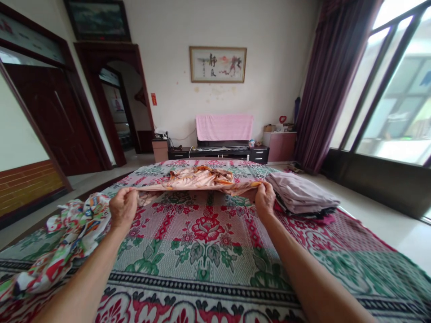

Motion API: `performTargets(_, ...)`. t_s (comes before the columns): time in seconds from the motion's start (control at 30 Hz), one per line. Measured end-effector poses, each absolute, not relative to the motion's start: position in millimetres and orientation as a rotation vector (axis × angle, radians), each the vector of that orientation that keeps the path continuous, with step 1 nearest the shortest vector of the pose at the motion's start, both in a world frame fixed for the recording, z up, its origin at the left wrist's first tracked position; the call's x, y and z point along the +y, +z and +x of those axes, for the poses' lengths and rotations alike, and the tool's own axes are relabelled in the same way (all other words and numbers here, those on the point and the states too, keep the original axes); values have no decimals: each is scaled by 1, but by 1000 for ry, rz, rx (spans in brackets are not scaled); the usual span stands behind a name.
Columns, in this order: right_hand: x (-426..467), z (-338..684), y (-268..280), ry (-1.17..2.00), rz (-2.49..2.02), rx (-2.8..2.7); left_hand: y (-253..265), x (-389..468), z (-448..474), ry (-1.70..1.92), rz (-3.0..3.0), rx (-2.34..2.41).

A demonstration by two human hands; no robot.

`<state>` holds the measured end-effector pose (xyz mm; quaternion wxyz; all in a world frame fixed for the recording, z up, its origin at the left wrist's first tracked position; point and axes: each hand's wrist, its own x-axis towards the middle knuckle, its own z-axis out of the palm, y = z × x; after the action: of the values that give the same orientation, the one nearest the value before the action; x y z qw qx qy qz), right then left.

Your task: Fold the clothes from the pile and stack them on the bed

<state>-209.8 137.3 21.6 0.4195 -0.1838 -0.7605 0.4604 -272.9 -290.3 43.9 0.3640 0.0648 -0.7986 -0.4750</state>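
Observation:
Stretched between my two hands is a peach garment [198, 180] with orange-brown trim. Its near edge is pulled taut and lifted off the flowered bedspread [205, 251], while the rest lies bunched behind it. My left hand [124, 207] is closed on the left end of that edge. At the other end, my right hand [265, 197] grips the cloth with bent fingers. The garment's exact kind cannot be made out. Just beyond my right hand sits a stack of folded clothes [303, 193], greyish mauve on top. A crumpled multicoloured printed cloth [77, 224] lies beside my left forearm.
Past the far edge of the bedspread stands a low black cabinet [259, 154], with a pink cloth [224, 128] draped over what stands on it. Purple curtains [332, 89] and a large window [397, 85] are on the right. Dark wooden doors [50, 112] line the left.

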Motion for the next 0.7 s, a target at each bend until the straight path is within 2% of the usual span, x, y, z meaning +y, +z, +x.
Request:
performTargets(0.2,147,-195,50,1409,-441,-1673,42,-294,-262,-1556,127,-1880)
performTargets(0.27,151,-187,56,1546,-350,-1867,43,-297,-259,-1645,69,-1963)
performTargets(0.37,153,-176,61,1708,-190,-2479,41,-305,-254,-1744,-135,-2231)
performTargets(0.43,151,-173,61,1605,-143,-2870,38,-310,-252,-1724,-306,-2477)
performTargets(0.5,149,-175,59,1355,-183,-3088,35,-313,-253,-1598,-363,-2668)
performTargets(0.7,156,-194,53,899,-483,-2983,29,-319,-264,-1050,87,-2685)
